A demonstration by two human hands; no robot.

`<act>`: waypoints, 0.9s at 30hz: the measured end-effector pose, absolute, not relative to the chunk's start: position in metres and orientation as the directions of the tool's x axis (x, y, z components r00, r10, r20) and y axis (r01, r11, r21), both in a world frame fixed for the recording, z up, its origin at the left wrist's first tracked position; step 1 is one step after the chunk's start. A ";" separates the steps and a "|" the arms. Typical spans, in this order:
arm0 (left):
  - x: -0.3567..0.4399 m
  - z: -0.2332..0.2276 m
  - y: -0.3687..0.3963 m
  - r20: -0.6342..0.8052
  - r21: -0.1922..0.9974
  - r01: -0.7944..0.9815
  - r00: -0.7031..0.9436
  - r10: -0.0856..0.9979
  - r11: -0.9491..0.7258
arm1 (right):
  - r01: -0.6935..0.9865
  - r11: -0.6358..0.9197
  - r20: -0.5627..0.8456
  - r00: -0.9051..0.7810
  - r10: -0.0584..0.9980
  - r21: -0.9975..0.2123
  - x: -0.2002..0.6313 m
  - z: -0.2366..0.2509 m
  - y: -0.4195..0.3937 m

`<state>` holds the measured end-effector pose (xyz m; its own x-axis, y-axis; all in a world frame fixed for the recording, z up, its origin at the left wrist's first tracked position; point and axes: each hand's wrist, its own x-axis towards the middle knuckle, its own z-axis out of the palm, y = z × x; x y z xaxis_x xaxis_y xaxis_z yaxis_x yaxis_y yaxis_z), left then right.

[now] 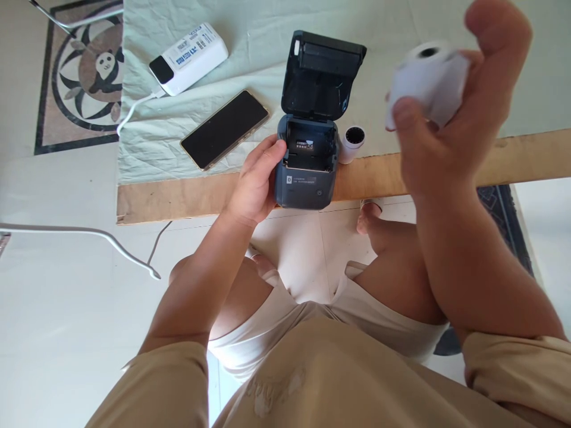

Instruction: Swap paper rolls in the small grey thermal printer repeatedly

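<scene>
My left hand (pixel 259 178) grips the left side of a dark label printer (pixel 306 193) at the table's front edge. The printer's lid (pixel 319 77) is swung up, and its roll compartment shows a small label inside but no roll. Up on the right, my right hand (pixel 464 113) is closed on a white paper roll (pixel 422 80), its dark core facing up; the roll's loose end hangs beside it. The roll is held above the table, apart from the printer. A small white roll (pixel 352 145) with a dark end stands against the printer's right side.
A black phone (pixel 225 129) lies left of the printer. Behind it is a white power bank (pixel 190 59) with a cable (pixel 134 110) plugged in. Pale green cloth (pixel 250 24) covers the table up to a bare wooden edge (pixel 178 199). Another white cable (pixel 89 230) hangs at the left.
</scene>
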<state>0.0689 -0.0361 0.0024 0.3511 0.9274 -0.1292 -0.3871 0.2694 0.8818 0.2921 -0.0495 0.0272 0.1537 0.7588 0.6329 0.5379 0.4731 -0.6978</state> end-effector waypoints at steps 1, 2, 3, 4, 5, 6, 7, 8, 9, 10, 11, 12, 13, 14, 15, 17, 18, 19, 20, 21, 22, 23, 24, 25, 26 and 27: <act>0.069 0.002 -0.036 -0.128 0.886 -0.385 0.332 0.935 0.258 | 0.555 0.538 0.669 0.046 0.742 -0.634 0.283 0.029 -0.054; 0.069 0.001 -0.036 -0.126 0.890 -0.383 0.317 0.940 0.248 | 0.567 0.577 0.680 -0.040 0.732 -0.588 0.274 0.031 -0.057; 0.069 0.001 -0.036 -0.121 0.891 -0.385 0.308 0.944 0.240 | 0.580 0.592 0.664 -0.114 0.739 -0.559 0.266 0.032 -0.059; 0.069 0.000 -0.036 -0.115 0.890 -0.390 0.308 0.944 0.236 | 0.608 0.585 0.626 -0.178 0.759 -0.537 0.259 0.033 -0.060; 0.069 0.000 -0.036 -0.111 0.887 -0.398 0.313 0.943 0.236 | 0.639 0.570 0.589 -0.218 0.778 -0.517 0.254 0.033 -0.060; 0.069 0.000 -0.035 -0.108 0.883 -0.404 0.321 0.941 0.239 | 0.672 0.547 0.545 -0.247 0.801 -0.499 0.249 0.034 -0.059; 0.068 0.000 -0.035 -0.106 0.881 -0.407 0.327 0.939 0.241 | 0.702 0.521 0.510 -0.256 0.821 -0.485 0.245 0.034 -0.058; 0.068 0.000 -0.035 -0.105 0.881 -0.407 0.329 0.938 0.242 | 0.724 0.498 0.488 -0.253 0.835 -0.478 0.242 0.035 -0.057; 0.068 0.001 -0.035 -0.105 0.884 -0.402 0.330 0.938 0.240 | 0.738 0.480 0.471 -0.248 0.847 -0.474 0.241 0.036 -0.055; 0.068 0.001 -0.036 -0.106 0.887 -0.395 0.327 0.939 0.238 | 0.747 0.467 0.458 -0.244 0.855 -0.473 0.240 0.036 -0.054; 0.068 0.001 -0.036 -0.106 0.891 -0.389 0.323 0.940 0.234 | 0.752 0.459 0.447 -0.244 0.861 -0.473 0.239 0.037 -0.052; 0.068 0.001 -0.037 -0.107 0.893 -0.385 0.319 0.942 0.232 | 0.752 0.457 0.434 -0.251 0.865 -0.476 0.239 0.037 -0.051; 0.068 0.002 -0.037 -0.108 0.894 -0.385 0.312 0.944 0.230 | 0.750 0.456 0.417 -0.264 0.870 -0.478 0.240 0.038 -0.050; 0.068 0.001 -0.038 -0.111 0.893 -0.387 0.303 0.946 0.229 | 0.753 0.454 0.399 -0.274 0.875 -0.477 0.240 0.038 -0.050; 0.068 0.001 -0.038 -0.113 0.892 -0.390 0.295 0.949 0.228 | 0.759 0.451 0.392 -0.278 0.877 -0.470 0.241 0.038 -0.051; 0.068 0.001 -0.039 -0.115 0.891 -0.394 0.284 0.952 0.225 | 0.782 0.450 0.412 -0.273 0.869 -0.431 0.242 0.038 -0.054; 0.068 0.001 -0.039 -0.112 0.890 -0.398 0.282 0.953 0.222 | 0.793 0.461 0.437 -0.277 0.856 -0.399 0.242 0.038 -0.056; 0.068 0.001 -0.039 -0.105 0.889 -0.404 0.283 0.953 0.218 | 0.798 0.482 0.476 -0.287 0.831 -0.362 0.241 0.037 -0.059; 0.068 0.001 -0.039 -0.095 0.887 -0.410 0.291 0.952 0.214 | 0.794 0.514 0.519 -0.304 0.799 -0.325 0.241 0.036 -0.062; 0.067 0.001 -0.040 -0.084 0.884 -0.417 0.303 0.949 0.212 | 0.782 0.550 0.555 -0.330 0.764 -0.294 0.240 0.035 -0.065; 0.066 0.001 -0.040 -0.074 0.881 -0.423 0.316 0.946 0.211 | 0.764 0.587 0.578 -0.361 0.732 -0.267 0.239 0.033 -0.069; 0.066 0.001 -0.041 -0.065 0.881 -0.424 0.330 0.942 0.210 | 0.747 0.617 0.588 -0.390 0.708 -0.247 0.238 0.032 -0.071; 0.065 0.001 -0.041 -0.059 0.885 -0.416 0.343 0.937 0.208 | 0.736 0.634 0.583 -0.416 0.698 -0.235 0.237 0.030 -0.074; 0.064 0.001 -0.041 -0.054 0.894 -0.400 0.354 0.934 0.203 | 0.726 0.647 0.562 -0.442 0.699 -0.233 0.237 0.029 -0.075; 0.063 0.001 -0.042 -0.052 0.904 -0.379 0.360 0.932 0.197 | 0.715 0.654 0.534 -0.463 0.707 -0.246 0.237 0.028 -0.076; 0.063 0.000 -0.042 -0.052 0.914 -0.358 0.361 0.931 0.190 | 0.705 0.652 0.510 -0.466 0.723 -0.279 0.238 0.028 -0.076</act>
<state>0.0628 -0.0418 0.0002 0.3612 0.9310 -0.0519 -0.3576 0.1897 0.9144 0.2378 -0.0760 0.0281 -0.4660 0.7227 0.5105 0.7054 0.6517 -0.2787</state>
